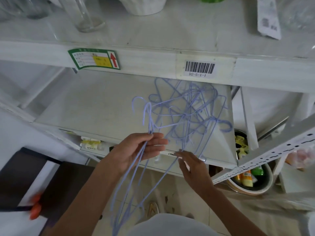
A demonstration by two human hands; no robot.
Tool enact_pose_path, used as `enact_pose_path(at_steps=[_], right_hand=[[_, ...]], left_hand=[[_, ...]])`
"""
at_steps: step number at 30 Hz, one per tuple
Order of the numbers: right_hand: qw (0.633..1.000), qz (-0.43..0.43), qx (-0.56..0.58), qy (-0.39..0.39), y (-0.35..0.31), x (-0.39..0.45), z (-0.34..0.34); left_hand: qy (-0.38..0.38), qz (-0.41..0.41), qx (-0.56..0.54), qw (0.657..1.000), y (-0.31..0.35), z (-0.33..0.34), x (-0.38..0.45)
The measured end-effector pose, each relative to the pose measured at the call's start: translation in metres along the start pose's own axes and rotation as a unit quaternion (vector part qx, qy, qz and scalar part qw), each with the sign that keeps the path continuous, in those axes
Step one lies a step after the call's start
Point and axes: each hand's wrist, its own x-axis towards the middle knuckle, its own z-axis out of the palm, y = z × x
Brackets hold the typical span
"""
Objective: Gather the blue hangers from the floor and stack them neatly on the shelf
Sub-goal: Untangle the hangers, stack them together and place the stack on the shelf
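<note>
a: what does the left hand (136,153) have?

b: its grip is closed, thumb against fingertips, on the necks of a few blue hangers (127,189). their hooks stick up just above the fingers and their bodies hang down past the wrist, toward the person's lap.

a: and the right hand (190,165)?

b: it is just right of the left one, fingers bent, tips pinching thin blue wire at the near edge of the shelf (95,106). that wire runs down and left, so it looks like part of the same held bunch, but i cannot tell for sure.

a: where are the other hangers?

b: a tangled pile of hangers (185,111) lies on the right part of that shelf, just beyond both hands, hooks pointing every way, not stacked.

a: what lies further out?

b: the shelf above has a front rail with a green label (95,59) at the left and a barcode sticker (199,68) at the right. glass vases (85,14) stand on it. low at the right, a bowl (248,183) holds packets. far left, something orange (35,206) is blurred.
</note>
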Motion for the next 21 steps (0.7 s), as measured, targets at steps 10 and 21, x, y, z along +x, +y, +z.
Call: enact_pose_path(at_steps=[10,21], right_hand=[[0.835,0.282,0.453,-0.132,-0.084,0.073,-0.049],[0.865,0.25,0.403,-0.164,-0.096,0.058,-0.038]], left_hand=[[0.011,0.073,0.079,0.994,-0.037,0.018,0.007],[0.059,0.077,0.009,0.995,-0.069,0.009,0.012]])
